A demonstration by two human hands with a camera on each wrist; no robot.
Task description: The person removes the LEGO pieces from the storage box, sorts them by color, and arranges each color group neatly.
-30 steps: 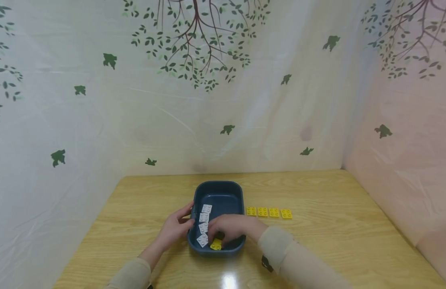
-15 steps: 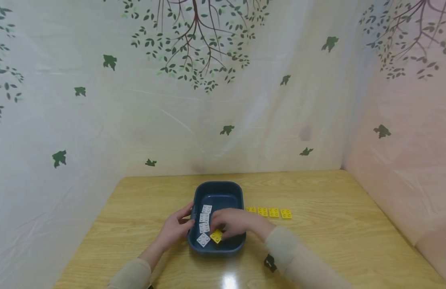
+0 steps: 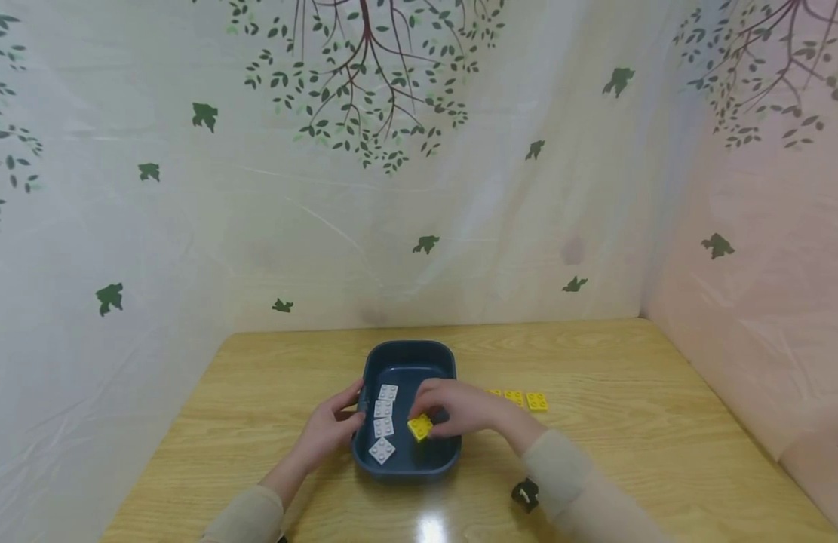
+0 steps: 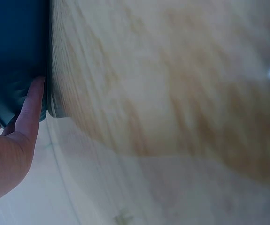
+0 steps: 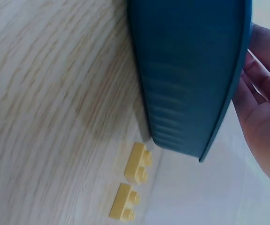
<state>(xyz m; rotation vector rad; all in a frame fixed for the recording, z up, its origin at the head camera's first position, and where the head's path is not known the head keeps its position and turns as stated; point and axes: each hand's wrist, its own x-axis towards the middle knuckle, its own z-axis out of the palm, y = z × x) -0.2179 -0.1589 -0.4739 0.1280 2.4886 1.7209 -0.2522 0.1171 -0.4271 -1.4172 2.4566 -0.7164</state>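
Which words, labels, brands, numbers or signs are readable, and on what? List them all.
None readable.
Blue tray, white bricks, yellow bricks: no legible lettering, though small in view.
Backdrop: leafy printed pattern, no legible words.
Dark object by the right sleeve: pale mark, too small to read.

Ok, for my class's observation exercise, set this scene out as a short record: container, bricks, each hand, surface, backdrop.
Container: dark blue tray, on the table
White bricks: four, in a rough line along the tray's left side, the nearest turned askew
Table bricks: yellow, right of the tray; three show in the head view, one partly hidden
Left hand: fingers against the tray's left side
Right hand: pinches a yellow brick over the tray
Surface: wood-grain table
Backdrop: pale sheet with leafy print
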